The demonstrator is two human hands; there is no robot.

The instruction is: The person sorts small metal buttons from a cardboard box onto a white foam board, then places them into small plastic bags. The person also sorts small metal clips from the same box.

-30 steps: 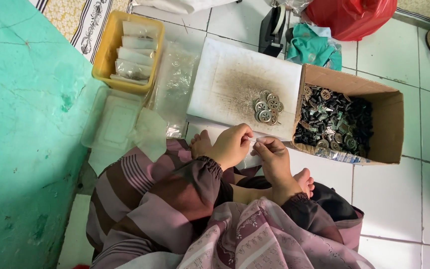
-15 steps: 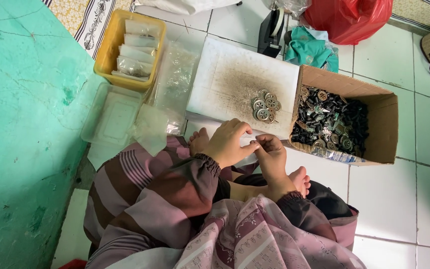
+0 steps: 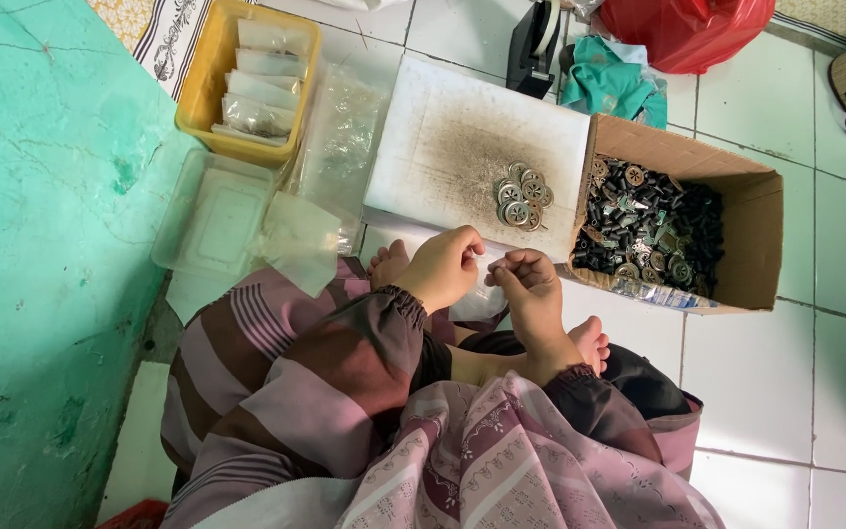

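Clear plastic bag (image 3: 480, 299) pinched between both hands (image 3: 487, 274), beside brown cardboard box (image 3: 751, 211) of metal parts.

I see a home floor used for piecework — white tiled floor (image 3: 785, 392), teal painted wall (image 3: 41, 245), cardboard box (image 3: 736, 186) of small metal parts, yellow tray (image 3: 198, 93) of filled clear bags, white board (image 3: 443, 147) as worktop — person sitting barefoot.
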